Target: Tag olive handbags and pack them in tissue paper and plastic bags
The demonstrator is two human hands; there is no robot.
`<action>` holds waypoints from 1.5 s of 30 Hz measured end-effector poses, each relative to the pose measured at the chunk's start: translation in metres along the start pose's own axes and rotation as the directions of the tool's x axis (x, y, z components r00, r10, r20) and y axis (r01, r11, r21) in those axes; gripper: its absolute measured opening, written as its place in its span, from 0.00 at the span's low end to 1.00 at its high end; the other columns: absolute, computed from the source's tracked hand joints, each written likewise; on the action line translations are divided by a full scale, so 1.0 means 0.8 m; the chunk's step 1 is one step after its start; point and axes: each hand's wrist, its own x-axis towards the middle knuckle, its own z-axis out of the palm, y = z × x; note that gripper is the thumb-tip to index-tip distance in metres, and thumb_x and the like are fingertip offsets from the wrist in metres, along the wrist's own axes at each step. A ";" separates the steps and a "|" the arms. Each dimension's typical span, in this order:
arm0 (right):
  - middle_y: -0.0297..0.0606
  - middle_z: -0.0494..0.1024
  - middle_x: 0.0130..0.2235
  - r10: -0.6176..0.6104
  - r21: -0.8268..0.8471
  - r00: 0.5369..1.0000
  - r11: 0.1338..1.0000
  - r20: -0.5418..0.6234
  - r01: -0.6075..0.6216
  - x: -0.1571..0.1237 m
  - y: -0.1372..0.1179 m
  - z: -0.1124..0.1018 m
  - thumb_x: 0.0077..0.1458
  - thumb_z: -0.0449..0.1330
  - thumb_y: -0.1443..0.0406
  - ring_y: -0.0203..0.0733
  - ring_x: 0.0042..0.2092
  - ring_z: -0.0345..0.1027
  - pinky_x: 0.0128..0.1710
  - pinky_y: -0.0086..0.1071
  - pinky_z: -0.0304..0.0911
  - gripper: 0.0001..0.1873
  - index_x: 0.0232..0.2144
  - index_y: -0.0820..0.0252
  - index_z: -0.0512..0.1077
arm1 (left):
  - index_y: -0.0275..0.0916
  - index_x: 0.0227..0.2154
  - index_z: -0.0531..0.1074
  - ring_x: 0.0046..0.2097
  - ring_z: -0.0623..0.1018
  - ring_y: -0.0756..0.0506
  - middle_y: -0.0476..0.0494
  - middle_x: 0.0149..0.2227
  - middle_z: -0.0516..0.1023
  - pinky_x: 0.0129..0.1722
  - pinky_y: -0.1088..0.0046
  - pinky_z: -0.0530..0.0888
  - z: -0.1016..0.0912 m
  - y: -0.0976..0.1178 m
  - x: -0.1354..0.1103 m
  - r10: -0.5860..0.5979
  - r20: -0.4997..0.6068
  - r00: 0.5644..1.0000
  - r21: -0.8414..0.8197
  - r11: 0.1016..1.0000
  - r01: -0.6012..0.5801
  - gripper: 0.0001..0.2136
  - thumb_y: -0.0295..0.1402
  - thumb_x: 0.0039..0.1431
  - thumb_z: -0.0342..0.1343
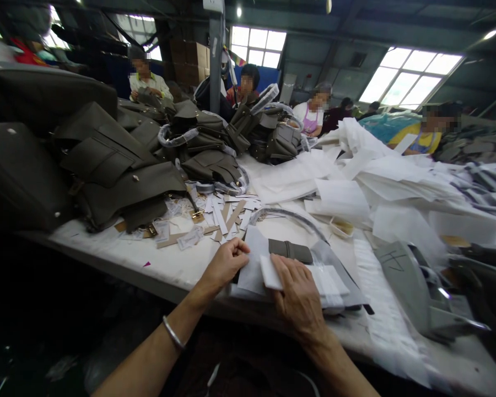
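My left hand (225, 263) is curled closed, pinching the edge of a white tissue sheet (252, 270) at the table's near edge. My right hand (298, 298) lies flat, fingers stretched over a folded white sheet (268, 274) and a small stack of wrapped pieces (333, 284). A dark olive leather strap piece (291, 251) lies just beyond my fingertips, partly on the tissue. A silver bangle (173, 333) sits on my left wrist.
Olive-grey leather bags (119, 165) are heaped at the left and centre back. Loose paper tags and strips (223, 212) litter the white table (149, 256). White tissue sheets (355, 176) pile at the right. A grey bag part (409, 281) lies near right. Several other people sit across the table.
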 end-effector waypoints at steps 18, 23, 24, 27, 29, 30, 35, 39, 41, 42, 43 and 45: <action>0.50 0.75 0.54 0.196 -0.111 0.971 0.977 0.136 -0.182 0.015 -0.020 0.008 0.64 0.52 0.49 0.57 0.56 0.64 0.60 0.57 0.50 0.27 0.56 0.61 0.67 | 0.38 0.28 0.71 0.28 0.71 0.48 0.51 0.26 0.72 0.31 0.74 0.68 0.009 -0.006 -0.005 0.171 -0.152 0.973 0.241 0.962 -0.131 0.06 0.26 0.50 0.49; 0.51 0.74 0.55 0.219 -0.157 0.956 0.969 0.194 -0.190 0.015 -0.021 0.009 0.65 0.50 0.49 0.56 0.57 0.64 0.61 0.58 0.51 0.28 0.57 0.62 0.67 | 0.40 0.40 0.77 0.54 0.73 0.40 0.40 0.49 0.76 0.56 0.59 0.67 0.003 0.020 -0.024 0.491 -0.010 0.871 0.485 0.764 -0.425 0.11 0.27 0.59 0.52; 0.51 0.74 0.55 0.221 -0.162 0.953 0.969 0.206 -0.189 0.015 -0.020 0.009 0.65 0.51 0.50 0.56 0.57 0.64 0.61 0.58 0.51 0.28 0.57 0.63 0.67 | 0.41 0.45 0.76 0.59 0.69 0.40 0.39 0.55 0.73 0.59 0.56 0.65 0.002 0.022 -0.029 0.586 0.104 0.804 0.544 0.643 -0.539 0.12 0.28 0.61 0.51; 0.52 0.72 0.58 0.198 -0.138 0.951 0.976 0.238 -0.168 0.014 -0.014 0.006 0.65 0.52 0.55 0.57 0.59 0.63 0.62 0.59 0.50 0.27 0.60 0.64 0.65 | 0.39 0.54 0.70 0.62 0.69 0.41 0.39 0.57 0.74 0.61 0.57 0.66 0.002 0.012 -0.041 0.668 0.447 0.595 0.561 0.309 -0.768 0.15 0.32 0.67 0.50; 0.52 0.70 0.60 0.156 -0.096 0.952 0.986 0.265 -0.135 0.011 -0.006 0.002 0.63 0.55 0.56 0.57 0.62 0.60 0.63 0.59 0.49 0.28 0.61 0.65 0.63 | 0.38 0.56 0.68 0.60 0.72 0.43 0.39 0.54 0.76 0.59 0.60 0.69 0.002 -0.006 -0.043 0.669 0.516 0.534 0.549 0.220 -0.806 0.16 0.32 0.68 0.48; 0.52 0.69 0.61 0.122 -0.070 0.951 0.992 0.285 -0.106 0.009 -0.002 0.000 0.61 0.57 0.56 0.57 0.63 0.59 0.64 0.60 0.48 0.30 0.61 0.65 0.63 | 0.37 0.56 0.68 0.59 0.72 0.44 0.40 0.54 0.77 0.58 0.61 0.70 0.002 -0.016 -0.043 0.682 0.513 0.520 0.556 0.197 -0.807 0.16 0.32 0.69 0.47; 0.52 0.62 0.65 -0.045 -0.015 0.941 0.998 0.335 0.054 -0.006 0.017 -0.006 0.51 0.62 0.66 0.57 0.67 0.52 0.65 0.59 0.49 0.37 0.63 0.68 0.60 | 0.38 0.56 0.68 0.60 0.72 0.44 0.39 0.54 0.77 0.59 0.59 0.69 0.003 -0.039 -0.044 0.727 0.470 0.500 0.602 0.151 -0.784 0.16 0.29 0.69 0.46; 0.53 0.66 0.63 -0.088 -0.055 0.959 0.993 0.270 0.107 -0.014 0.019 0.002 0.46 0.55 0.76 0.55 0.64 0.58 0.64 0.55 0.55 0.37 0.61 0.70 0.63 | 0.38 0.55 0.69 0.58 0.74 0.41 0.40 0.54 0.77 0.55 0.58 0.71 0.001 -0.023 -0.045 0.688 0.521 0.505 0.611 0.113 -0.784 0.16 0.34 0.68 0.49; 0.53 0.69 0.61 -0.102 -0.078 0.969 0.989 0.226 0.122 -0.015 0.019 0.005 0.45 0.53 0.78 0.54 0.62 0.61 0.63 0.53 0.57 0.35 0.59 0.70 0.65 | 0.39 0.53 0.70 0.54 0.76 0.43 0.43 0.52 0.78 0.51 0.61 0.73 0.000 -0.018 -0.041 0.701 0.524 0.485 0.609 0.090 -0.788 0.14 0.32 0.69 0.46; 0.52 0.70 0.60 -0.106 -0.088 0.974 0.988 0.201 0.126 -0.015 0.018 0.007 0.46 0.52 0.78 0.54 0.61 0.62 0.62 0.53 0.58 0.34 0.58 0.70 0.66 | 0.39 0.52 0.71 0.53 0.77 0.44 0.44 0.51 0.79 0.49 0.64 0.73 0.000 -0.018 -0.038 0.715 0.515 0.472 0.608 0.084 -0.790 0.14 0.30 0.70 0.45; 0.52 0.71 0.60 -0.111 -0.094 0.978 0.987 0.179 0.129 -0.016 0.019 0.008 0.47 0.52 0.77 0.54 0.61 0.63 0.62 0.52 0.59 0.33 0.58 0.70 0.67 | 0.40 0.51 0.72 0.51 0.77 0.45 0.45 0.50 0.80 0.47 0.65 0.73 0.000 -0.020 -0.036 0.729 0.506 0.461 0.607 0.079 -0.791 0.14 0.30 0.71 0.44; 0.51 0.71 0.60 -0.124 -0.102 0.981 0.985 0.148 0.140 -0.018 0.019 0.010 0.48 0.52 0.77 0.53 0.61 0.62 0.62 0.52 0.59 0.33 0.58 0.69 0.67 | 0.39 0.50 0.73 0.51 0.77 0.46 0.44 0.48 0.80 0.46 0.67 0.73 0.002 -0.026 -0.033 0.753 0.489 0.440 0.609 0.066 -0.790 0.14 0.31 0.71 0.43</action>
